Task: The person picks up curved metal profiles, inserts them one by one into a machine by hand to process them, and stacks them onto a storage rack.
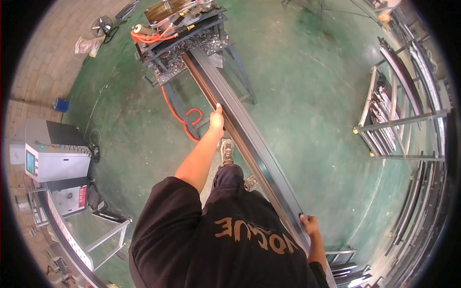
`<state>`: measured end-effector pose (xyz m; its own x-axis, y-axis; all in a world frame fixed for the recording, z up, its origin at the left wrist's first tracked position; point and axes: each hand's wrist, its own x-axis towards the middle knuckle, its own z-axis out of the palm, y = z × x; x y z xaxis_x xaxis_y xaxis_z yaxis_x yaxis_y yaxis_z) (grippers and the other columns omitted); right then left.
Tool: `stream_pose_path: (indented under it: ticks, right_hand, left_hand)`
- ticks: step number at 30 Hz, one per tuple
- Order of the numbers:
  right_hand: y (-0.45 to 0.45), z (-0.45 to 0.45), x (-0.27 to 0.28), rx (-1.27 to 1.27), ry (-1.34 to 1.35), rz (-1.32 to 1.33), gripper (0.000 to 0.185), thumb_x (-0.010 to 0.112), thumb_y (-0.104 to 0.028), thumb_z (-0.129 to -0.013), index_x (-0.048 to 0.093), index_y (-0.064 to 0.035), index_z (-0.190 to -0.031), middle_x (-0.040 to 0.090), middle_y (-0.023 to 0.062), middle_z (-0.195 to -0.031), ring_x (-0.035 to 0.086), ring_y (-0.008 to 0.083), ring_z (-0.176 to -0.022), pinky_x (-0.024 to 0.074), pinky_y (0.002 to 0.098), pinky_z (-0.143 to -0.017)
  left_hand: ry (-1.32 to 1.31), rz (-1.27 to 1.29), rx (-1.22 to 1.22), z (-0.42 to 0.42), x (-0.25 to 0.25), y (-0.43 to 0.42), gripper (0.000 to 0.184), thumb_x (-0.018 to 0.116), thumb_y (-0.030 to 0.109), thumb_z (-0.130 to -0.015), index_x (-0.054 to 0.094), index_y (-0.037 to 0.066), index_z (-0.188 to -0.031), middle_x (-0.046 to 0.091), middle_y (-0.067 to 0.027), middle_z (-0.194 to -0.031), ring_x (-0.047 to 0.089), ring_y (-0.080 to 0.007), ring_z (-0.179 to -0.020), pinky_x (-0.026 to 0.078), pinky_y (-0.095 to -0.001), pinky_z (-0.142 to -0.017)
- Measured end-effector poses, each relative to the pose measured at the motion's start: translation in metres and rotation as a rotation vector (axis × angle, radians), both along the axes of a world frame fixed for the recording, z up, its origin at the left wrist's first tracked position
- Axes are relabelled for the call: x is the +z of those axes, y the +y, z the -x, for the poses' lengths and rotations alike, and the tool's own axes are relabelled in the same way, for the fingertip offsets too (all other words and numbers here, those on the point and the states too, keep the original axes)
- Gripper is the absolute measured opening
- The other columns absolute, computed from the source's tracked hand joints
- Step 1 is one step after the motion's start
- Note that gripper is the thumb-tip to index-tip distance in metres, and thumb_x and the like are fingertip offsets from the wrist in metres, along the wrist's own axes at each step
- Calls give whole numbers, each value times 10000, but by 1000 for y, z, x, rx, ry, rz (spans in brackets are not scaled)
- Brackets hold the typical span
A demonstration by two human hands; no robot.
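A long metal profile (pixel 250 139), grey on top with a brown strip along its left side, runs slantwise from the work table to beside my body. My left hand (pixel 217 119) is closed on its left edge, about midway along. Lower down, my right hand (pixel 309 224) grips the opposite edge near my hip, thumb on top. The far end rests at the work table (pixel 211 42), whose surface is strewn with metal chips. The near end passes under my right arm and out of view. Both palms are hidden.
An orange hose (pixel 173 108) hangs from the table to the green floor (pixel 307 101). A white machine with a screen (pixel 62 153) stands left, near a blue bucket (pixel 61 104) and a fan (pixel 102 26). At right, a metal rack (pixel 403 122) holds several profiles.
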<state>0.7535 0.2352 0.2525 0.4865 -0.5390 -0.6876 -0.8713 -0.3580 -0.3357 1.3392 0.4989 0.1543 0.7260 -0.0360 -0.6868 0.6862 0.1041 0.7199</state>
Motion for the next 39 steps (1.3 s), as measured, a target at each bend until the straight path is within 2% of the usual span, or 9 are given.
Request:
stream_pose_path:
  ticks: [4, 17, 19, 22, 25, 26, 27, 35, 39]
  right_hand:
    - [-5, 0, -7, -19, 15, -78, 792, 624, -690, -813, 690, 95, -895, 651, 324, -796, 687, 395, -809, 497, 481, -742]
    - [17, 5, -26, -24, -2, -126, 775, 615, -651, -848, 695, 94, -1045, 693, 310, -921, 690, 429, -941, 521, 440, -829]
    - [28, 7, -29, 43, -56, 207, 748, 616, -646, -855, 705, 81, -1010, 694, 303, -898, 693, 420, -897, 518, 439, -796]
    - [14, 2, -38, -43, -17, -207, 773, 606, -653, -858, 692, 102, -996, 688, 315, -907, 685, 436, -895, 516, 460, -787]
    - [21, 8, -58, 69, 4, 105, 805, 592, -676, -855, 684, 112, -988, 683, 302, -841, 680, 445, -847, 517, 472, -757]
    - [17, 1, -53, 9, -97, 3, 716, 663, -625, -844, 652, 88, -781, 476, 132, -542, 464, 176, -579, 408, 426, -547]
    - [15, -4, -50, -2, -97, -4, 716, 663, -625, -844, 652, 88, -781, 476, 132, -542, 464, 176, -579, 408, 426, -547]
    - [13, -24, -39, -6, -57, -10, 758, 667, -673, -800, 653, 82, -854, 558, 193, -608, 524, 245, -590, 427, 441, -573]
    - [6, -49, -34, -31, 108, -151, 829, 652, -664, -816, 663, 125, -1070, 672, 335, -927, 687, 434, -903, 520, 455, -788]
  left_hand:
    - [76, 79, -36, 12, 73, -2, 798, 465, 599, -992, 340, -16, -1485, 446, -167, -1490, 488, -335, -1302, 371, -541, -1080]
    - [2, -82, -26, -13, 5, 14, 884, 442, 657, -970, 380, -90, -1439, 434, -229, -1468, 426, -328, -1344, 302, -521, -1129]
    - [13, -39, -29, -18, -5, 13, 884, 438, 655, -972, 382, -95, -1437, 411, -233, -1489, 415, -332, -1358, 275, -523, -1146]
    - [23, -76, -34, -22, -5, 18, 879, 437, 658, -971, 394, -87, -1437, 430, -222, -1483, 410, -334, -1364, 247, -523, -1160]
    - [72, -176, -35, -27, 6, 17, 739, 463, 578, -1003, 397, -8, -1448, 483, -161, -1439, 496, -344, -1282, 412, -558, -1047]
    - [51, -119, -10, -29, 7, 15, 728, 466, 570, -1005, 398, -3, -1449, 493, -152, -1435, 503, -341, -1277, 414, -556, -1046]
    - [27, -58, 20, -31, 17, 11, 717, 470, 561, -1007, 400, 2, -1450, 503, -142, -1430, 509, -339, -1272, 416, -553, -1046]
    - [28, 81, 76, -35, 28, 7, 626, 465, 520, -1025, 527, -34, -1309, 628, -130, -1258, 628, -291, -1103, 513, -456, -947]
    - [78, 31, 98, -39, 38, -3, 569, 459, 501, -1032, 544, -6, -1279, 641, -127, -1213, 643, -286, -1064, 526, -458, -921]
